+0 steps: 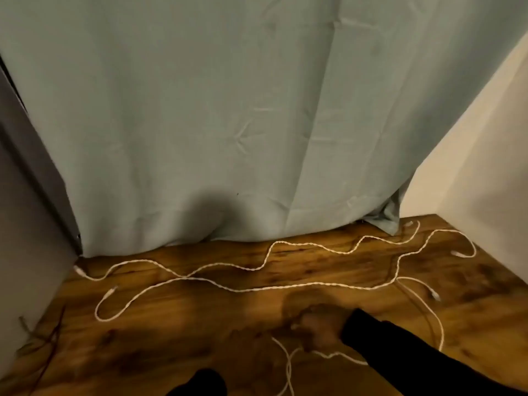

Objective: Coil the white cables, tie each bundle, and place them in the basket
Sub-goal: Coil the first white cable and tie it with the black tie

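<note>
left sleeve (201, 382): black, at the bottom edge, nearest the camera; the left hand itself is out of frame.
right hand (320, 328): blurred, low over the desk (171, 332), black sleeve (400, 352) running off to the lower right.
fingers (303, 318): pointing left and bent down toward the wood; can't tell how far open they are or whether they have hold of anything.
cables (257, 290): white, uncoiled, snaking loose across the desk. One strand runs just under the right hand and loops toward the bottom edge. Two long wavy runs lie beyond the hand and cross each other to its left.
plug ends: one beyond-left of the hand by the desk's left corner, others to the hand's right.
cloth (228, 124): pale green, hanging behind the desk.
</note>
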